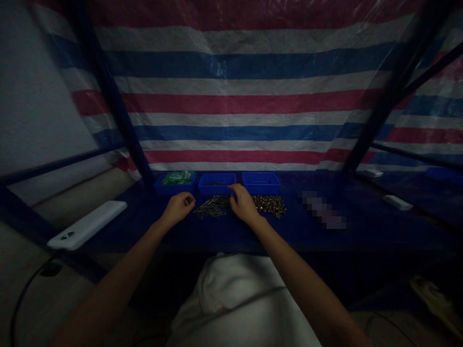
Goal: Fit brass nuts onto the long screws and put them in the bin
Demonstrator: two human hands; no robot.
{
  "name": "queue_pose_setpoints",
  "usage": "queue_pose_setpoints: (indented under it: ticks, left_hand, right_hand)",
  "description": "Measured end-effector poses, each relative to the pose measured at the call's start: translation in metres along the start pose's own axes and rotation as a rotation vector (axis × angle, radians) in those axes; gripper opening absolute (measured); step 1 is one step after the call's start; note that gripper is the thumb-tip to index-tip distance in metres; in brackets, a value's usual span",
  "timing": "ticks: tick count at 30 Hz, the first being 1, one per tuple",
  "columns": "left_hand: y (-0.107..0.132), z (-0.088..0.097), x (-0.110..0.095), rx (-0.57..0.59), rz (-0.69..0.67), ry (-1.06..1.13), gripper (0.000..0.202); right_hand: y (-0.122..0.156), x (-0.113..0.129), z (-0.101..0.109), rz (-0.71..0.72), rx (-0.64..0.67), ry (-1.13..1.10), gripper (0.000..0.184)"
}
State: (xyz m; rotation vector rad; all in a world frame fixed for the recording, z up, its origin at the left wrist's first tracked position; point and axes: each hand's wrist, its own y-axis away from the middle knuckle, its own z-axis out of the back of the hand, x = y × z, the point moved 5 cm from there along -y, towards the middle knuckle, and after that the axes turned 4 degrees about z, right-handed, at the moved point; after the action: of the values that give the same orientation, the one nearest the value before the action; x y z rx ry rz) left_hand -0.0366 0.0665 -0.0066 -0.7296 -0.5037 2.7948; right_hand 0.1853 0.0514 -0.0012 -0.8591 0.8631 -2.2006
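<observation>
Both hands flank the pile of slender metal pins (pixel 212 207), which lies on the blue table (pixel 181 237). Left of the pile, the left hand (pixel 179 207) is curled, thumb and fingertips close together; whether a piece sits between them I cannot tell. At the pile's right end, the right hand (pixel 244 202) is loosely bent, thumb and forefinger a little apart; its grip is unclear too. The step in hand appears to be handling small pieces singly, and the next move calls for a fine fingertip pinch that leaves neighbouring pins undisturbed.

Right of the pile lie small brass-coloured pieces (pixel 274 205). Directly behind it, the middle bin (pixel 217 190) holds a few dark bits; behind-left, the left bin (pixel 159 186) holds green packets (pixel 178 178); behind-right, the right bin (pixel 261 189) shows its blue inside.
</observation>
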Motion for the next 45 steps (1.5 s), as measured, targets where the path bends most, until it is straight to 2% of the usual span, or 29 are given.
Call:
queue_pose_setpoints:
  ticks: [5, 9, 12, 15, 21, 25, 28, 31, 34, 36, 39, 41, 45]
  left_hand:
    - [0.004, 0.012, 0.01, -0.028, 0.109, 0.035, 0.018]
    - [0.004, 0.008, 0.017, 0.008, 0.206, 0.194, 0.02]
    - [0.003, 0.004, 0.022, 0.065, 0.248, 0.272, 0.022]
    - [0.003, 0.006, 0.025, 0.115, 0.234, 0.206, 0.02]
    - [0.002, 0.017, 0.027, 0.194, 0.108, -0.036, 0.015]
    - [0.0, 0.025, 0.029, 0.154, 0.12, -0.107, 0.014]
    - [-0.001, 0.032, 0.027, 0.102, 0.196, -0.051, 0.016]
    - [0.001, 0.033, 0.017, 0.045, 0.333, 0.203, 0.019]
    - [0.005, 0.023, -0.002, -0.068, 0.475, 0.661, 0.021]
    - [0.008, 0.008, -0.018, -0.109, 0.56, 1.07, 0.021]
    - [0.012, -0.02, -0.048, -0.07, 0.622, 1.581, 0.013]
    - [0.016, -0.034, -0.065, -0.036, 0.601, 1.77, 0.009]
    - [0.029, -0.043, -0.085, 0.02, 0.358, 1.913, 0.014]
  right_hand:
    - [-0.029, -0.013, -0.023, -0.009, 0.142, 0.061, 0.037]
    - [-0.037, -0.029, -0.044, -0.071, 0.273, 0.103, 0.034]
    - [-0.038, -0.035, -0.049, -0.076, 0.311, 0.131, 0.032]
    - [-0.037, -0.036, -0.047, -0.038, 0.297, 0.117, 0.032]
    - [-0.035, -0.034, -0.042, 0.015, 0.252, 0.028, 0.031]
    - [-0.035, -0.031, -0.037, 0.012, 0.224, 0.024, 0.028]
    - [-0.032, -0.026, -0.023, 0.01, 0.135, 0.023, 0.026]
    - [-0.024, -0.022, -0.004, 0.004, 0.004, -0.008, 0.027]
    - [-0.011, -0.022, 0.012, -0.009, -0.097, -0.034, 0.027]
    - [-0.002, -0.024, 0.018, -0.025, -0.122, -0.027, 0.028]
    - [0.009, -0.025, 0.021, -0.037, -0.101, 0.005, 0.031]
    - [0.013, -0.024, 0.023, -0.029, -0.082, 0.027, 0.032]
    - [0.017, -0.019, 0.025, -0.012, -0.056, 0.065, 0.033]
